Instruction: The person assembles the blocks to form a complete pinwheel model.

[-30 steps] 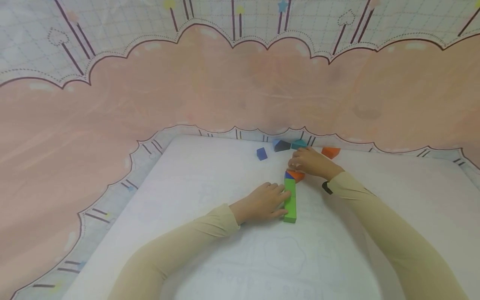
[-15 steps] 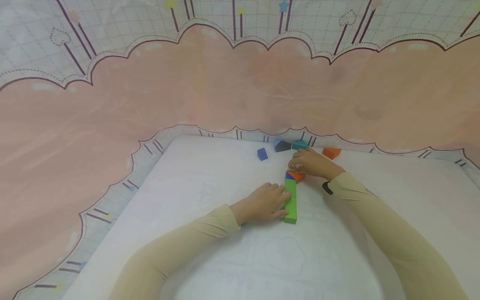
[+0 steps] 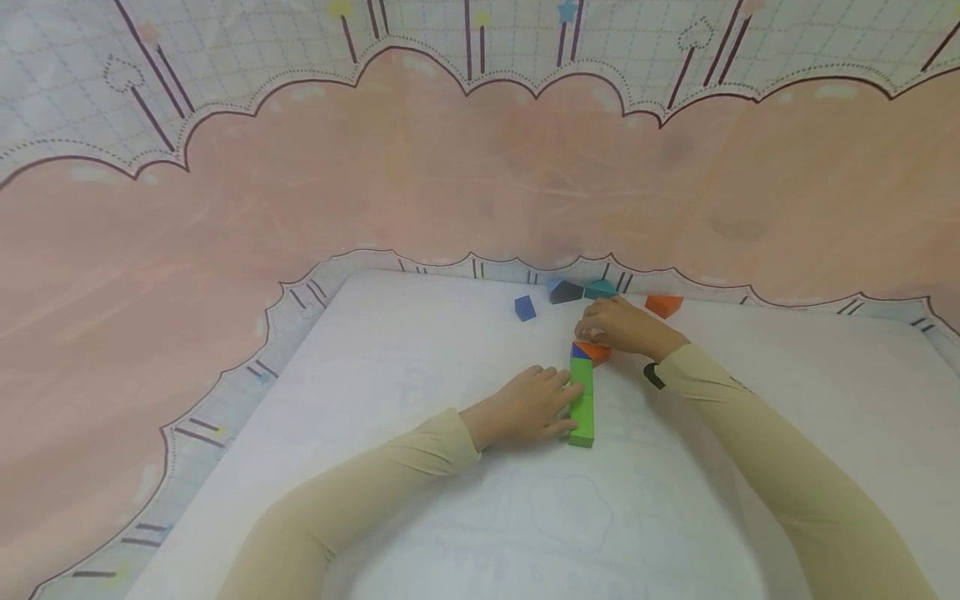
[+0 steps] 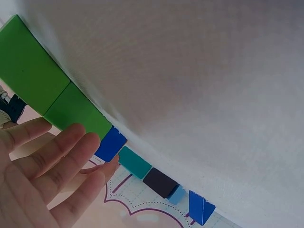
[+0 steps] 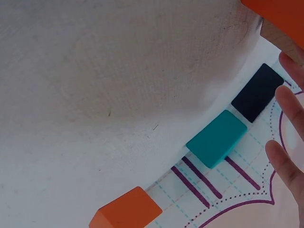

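The left hand [image 3: 521,408] was released, its fingers nearly straight and slightly spread, with the tips against the left side of two green blocks [image 3: 581,421]. The right hand [image 3: 626,323] was bent over the far end of the row, close to a blue wedge [image 3: 579,352] and an orange wedge [image 3: 598,353]; whether it was grasping either, I could not tell.

The green blocks lay end to end, running from near to far on the white table [image 3: 420,350]. The blue wedge sat at their far end, with the orange wedge against its right side.

Farther back, from left to right, were a small blue block [image 3: 525,307], a dark block [image 3: 566,292] with light blue at its left, a teal block [image 3: 600,289] and, beyond the right hand, another orange block [image 3: 663,306]. Behind them rose a pink patterned cloth [image 3: 480,183].
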Tool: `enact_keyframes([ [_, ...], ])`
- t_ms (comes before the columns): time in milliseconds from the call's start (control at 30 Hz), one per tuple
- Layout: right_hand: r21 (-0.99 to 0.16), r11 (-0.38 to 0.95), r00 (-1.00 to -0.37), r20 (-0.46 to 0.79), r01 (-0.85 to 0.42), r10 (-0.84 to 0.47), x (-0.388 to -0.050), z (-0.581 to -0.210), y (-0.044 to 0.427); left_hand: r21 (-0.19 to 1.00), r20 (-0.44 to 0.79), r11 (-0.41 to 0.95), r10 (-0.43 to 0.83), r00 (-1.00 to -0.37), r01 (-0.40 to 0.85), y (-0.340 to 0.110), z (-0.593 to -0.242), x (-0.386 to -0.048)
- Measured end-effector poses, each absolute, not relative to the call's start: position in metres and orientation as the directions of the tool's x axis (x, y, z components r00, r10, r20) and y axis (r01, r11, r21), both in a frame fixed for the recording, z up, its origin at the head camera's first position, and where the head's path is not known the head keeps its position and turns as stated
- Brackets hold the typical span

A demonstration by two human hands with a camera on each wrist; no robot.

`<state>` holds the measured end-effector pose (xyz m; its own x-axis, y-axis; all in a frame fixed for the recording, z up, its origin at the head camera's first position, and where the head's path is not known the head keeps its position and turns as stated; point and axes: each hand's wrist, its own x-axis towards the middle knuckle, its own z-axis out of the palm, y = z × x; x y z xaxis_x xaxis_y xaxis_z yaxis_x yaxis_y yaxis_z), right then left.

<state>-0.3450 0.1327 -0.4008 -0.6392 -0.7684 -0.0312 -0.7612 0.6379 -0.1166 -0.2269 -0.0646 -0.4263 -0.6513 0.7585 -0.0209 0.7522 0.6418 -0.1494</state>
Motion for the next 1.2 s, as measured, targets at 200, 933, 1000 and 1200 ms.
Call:
enact_keyframes([
  [200,-0.120,0.640,-0.640,-0.043,-0.759,-0.767,-0.345,-0.400,0.133,-0.150,-0.020,0.639,0.761,-0.649,0.754,-0.065,-0.426,-0.226],
  [933,0.006,0.661,-0.649,0.185,-0.750,-0.738,-0.356,-0.392,0.182,-0.145,-0.033,0.641,0.758,-0.651,0.754,-0.065,-0.422,-0.224],
  [1000,0.052,0.659,-0.637,0.213,-0.750,-0.741,-0.358,-0.390,0.193,-0.147,-0.031,0.641,0.758,-0.652,0.753,-0.065,-0.422,-0.224],
  [1200,0.107,0.674,-0.640,0.234,-0.731,-0.732,-0.365,-0.390,0.219,-0.145,-0.029,0.638,0.761,-0.648,0.756,-0.065,-0.422,-0.223],
])
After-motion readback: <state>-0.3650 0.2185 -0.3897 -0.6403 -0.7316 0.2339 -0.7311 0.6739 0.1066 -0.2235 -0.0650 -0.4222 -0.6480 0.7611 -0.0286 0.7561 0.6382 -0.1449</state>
